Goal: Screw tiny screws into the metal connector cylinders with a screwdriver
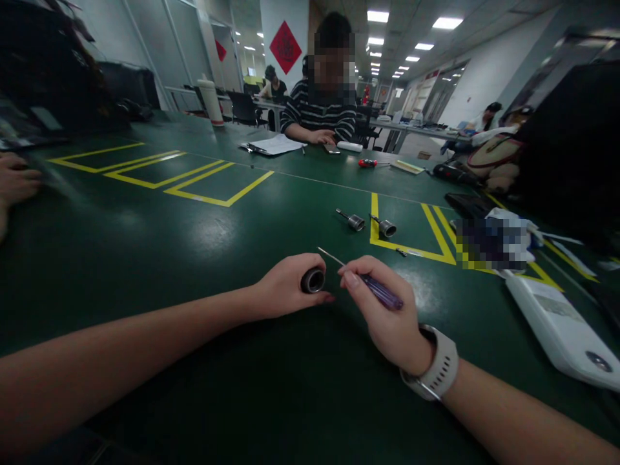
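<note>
At the far left edge, we are seeing a co-worker's hand (18,181) resting near the dark green tabletop (121,271), partly cut off, so we are not managing to tell whether it is holding anything. Next, three open-sided yellow tape outlines (198,198) are lying in a row, and beyond them a tall white cylindrical cup with a reddish band near its base (210,102) is standing upright. Some white paper sheets (276,144) are lying farther right, in front of a person in a black-and-white striped top (314,113) who is sitting opposite. Nearer to us, our left hand (288,284) is curling around a short dark metal cylinder with an open round end (312,279), which is facing to the right. Just beside it, our right hand (385,303) is gripping a slim screwdriver with a translucent purple handle (382,292), its thin shank pointing up and left toward the left thumb; whether its tip is touching anything, we are not able to tell. Past the hands, two grey metal cup-shaped pieces with thin shafts (356,223) are lying side by side, the right one crossing a yellow tape strip (374,234). Behind them a red-and-black-handled screwdriver (368,163) is lying. A pale perforated watch strap (442,361) is circling our right wrist, and a long white plastic device (557,323) is lying at the far right.
</note>
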Demonstrator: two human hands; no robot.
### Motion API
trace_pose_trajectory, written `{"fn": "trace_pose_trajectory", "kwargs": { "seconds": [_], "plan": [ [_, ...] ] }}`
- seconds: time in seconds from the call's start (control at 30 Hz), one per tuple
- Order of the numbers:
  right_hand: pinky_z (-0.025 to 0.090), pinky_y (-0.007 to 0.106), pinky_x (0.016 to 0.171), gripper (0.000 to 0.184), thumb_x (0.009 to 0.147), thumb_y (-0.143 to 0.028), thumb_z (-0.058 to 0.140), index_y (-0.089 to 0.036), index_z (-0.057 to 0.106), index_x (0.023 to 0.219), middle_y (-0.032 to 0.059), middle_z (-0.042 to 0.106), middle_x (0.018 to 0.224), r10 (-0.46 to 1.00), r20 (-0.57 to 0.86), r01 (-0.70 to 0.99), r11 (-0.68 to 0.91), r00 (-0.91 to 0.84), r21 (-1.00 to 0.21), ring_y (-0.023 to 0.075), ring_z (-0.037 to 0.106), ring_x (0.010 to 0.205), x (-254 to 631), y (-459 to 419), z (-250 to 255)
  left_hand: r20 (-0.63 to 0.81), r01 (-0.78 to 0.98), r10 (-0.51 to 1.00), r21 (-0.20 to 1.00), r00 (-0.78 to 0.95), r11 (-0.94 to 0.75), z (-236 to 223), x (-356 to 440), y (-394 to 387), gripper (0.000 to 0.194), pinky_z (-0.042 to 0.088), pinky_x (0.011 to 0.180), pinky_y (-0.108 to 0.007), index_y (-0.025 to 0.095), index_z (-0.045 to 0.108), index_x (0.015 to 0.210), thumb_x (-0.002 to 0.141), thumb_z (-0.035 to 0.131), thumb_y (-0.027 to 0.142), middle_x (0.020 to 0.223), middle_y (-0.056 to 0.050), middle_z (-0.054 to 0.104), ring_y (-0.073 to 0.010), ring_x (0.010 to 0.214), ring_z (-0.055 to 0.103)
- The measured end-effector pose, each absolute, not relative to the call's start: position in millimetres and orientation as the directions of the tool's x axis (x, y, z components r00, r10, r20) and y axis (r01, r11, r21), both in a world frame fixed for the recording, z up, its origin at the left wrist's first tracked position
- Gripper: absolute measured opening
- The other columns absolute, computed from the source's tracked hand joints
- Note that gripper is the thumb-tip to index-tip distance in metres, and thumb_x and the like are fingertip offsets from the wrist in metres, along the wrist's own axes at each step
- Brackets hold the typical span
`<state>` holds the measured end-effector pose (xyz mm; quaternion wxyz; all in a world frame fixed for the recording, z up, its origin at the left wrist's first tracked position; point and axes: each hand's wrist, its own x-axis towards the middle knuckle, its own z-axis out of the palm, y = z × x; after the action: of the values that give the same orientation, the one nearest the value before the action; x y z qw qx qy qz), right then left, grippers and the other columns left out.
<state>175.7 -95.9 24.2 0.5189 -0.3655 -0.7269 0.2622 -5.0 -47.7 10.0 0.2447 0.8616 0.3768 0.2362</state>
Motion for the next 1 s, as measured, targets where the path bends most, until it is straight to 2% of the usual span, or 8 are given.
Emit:
{"fn": "trace_pose_trajectory", "kwargs": {
  "seconds": [0.13,0.2,0.27,0.4,0.53,0.8,1.0],
  "plan": [
    [0.048,0.034,0.078,0.016,0.089,-0.021,0.050,-0.021,0.060,0.102,0.0036,0.066,0.089,0.828,0.537,0.351,0.556,-0.161,-0.753,0.0176,0.062,0.085,180,-82,17,0.201,0.581,0.731,0.487,0.652,-0.652,12,-2,-50,0.035,0.039,0.064,-0.028,0.017,0.053,0.089,0.075,0.065,0.046,0.084,-0.002,0.056,-0.0163,0.074,0.052],
    [0.049,0.035,0.078,0.019,0.090,-0.023,0.047,-0.021,0.058,0.106,0.0043,0.068,0.090,0.832,0.534,0.391,0.547,-0.150,-0.741,0.0181,0.064,0.085,185,-71,12,0.180,0.580,0.707,0.453,0.684,-0.677,14,-1,-50,0.034,0.040,0.068,-0.029,0.017,0.053,0.092,0.077,0.064,0.046,0.090,-0.003,0.056,-0.0174,0.079,0.053],
    [0.049,0.036,0.079,0.017,0.089,-0.021,0.047,-0.020,0.059,0.102,0.0055,0.069,0.089,0.833,0.534,0.479,0.532,-0.146,-0.698,0.0192,0.065,0.086,189,-62,7,0.144,0.592,0.700,0.430,0.700,-0.681,16,0,-51,0.033,0.040,0.071,-0.030,0.017,0.053,0.093,0.078,0.062,0.046,0.093,-0.004,0.055,-0.0181,0.082,0.052],
    [0.050,0.034,0.075,0.015,0.084,-0.016,0.049,-0.018,0.059,0.096,0.0066,0.069,0.088,0.839,0.520,0.539,0.515,-0.159,-0.666,0.0197,0.066,0.083,195,-49,1,0.070,0.636,0.708,0.384,0.703,-0.670,21,2,-54,0.033,0.038,0.071,-0.030,0.017,0.054,0.091,0.077,0.063,0.046,0.094,-0.004,0.055,-0.0185,0.081,0.051],
    [0.048,0.037,0.074,0.011,0.080,-0.016,0.051,-0.019,0.060,0.086,0.0062,0.067,0.086,0.836,0.533,0.627,0.486,-0.129,-0.609,0.0219,0.063,0.082,208,-38,6,0.070,0.637,0.694,0.339,0.716,-0.692,22,3,-56,0.035,0.037,0.074,-0.031,0.017,0.056,0.089,0.078,0.062,0.049,0.094,-0.004,0.055,-0.0197,0.084,0.051],
    [0.045,0.040,0.068,0.014,0.079,-0.025,0.052,-0.017,0.060,0.087,0.0098,0.065,0.082,0.811,0.570,0.770,0.281,0.128,-0.573,0.0250,0.059,0.076,267,-8,9,0.087,0.609,0.668,0.340,0.739,-0.717,19,3,-54,0.036,0.036,0.075,-0.032,0.016,0.057,0.091,0.078,0.061,0.050,0.094,-0.005,0.056,-0.0204,0.085,0.050],
    [0.045,0.036,0.065,0.024,0.076,-0.033,0.057,-0.015,0.059,0.092,0.0107,0.065,0.087,0.851,0.505,0.797,0.201,0.146,-0.570,0.0239,0.060,0.078,277,16,3,0.066,0.603,0.647,0.301,0.760,-0.739,22,7,-51,0.038,0.036,0.074,-0.031,0.016,0.057,0.092,0.079,0.059,0.052,0.097,-0.006,0.055,-0.0203,0.085,0.050]
  ]
}}
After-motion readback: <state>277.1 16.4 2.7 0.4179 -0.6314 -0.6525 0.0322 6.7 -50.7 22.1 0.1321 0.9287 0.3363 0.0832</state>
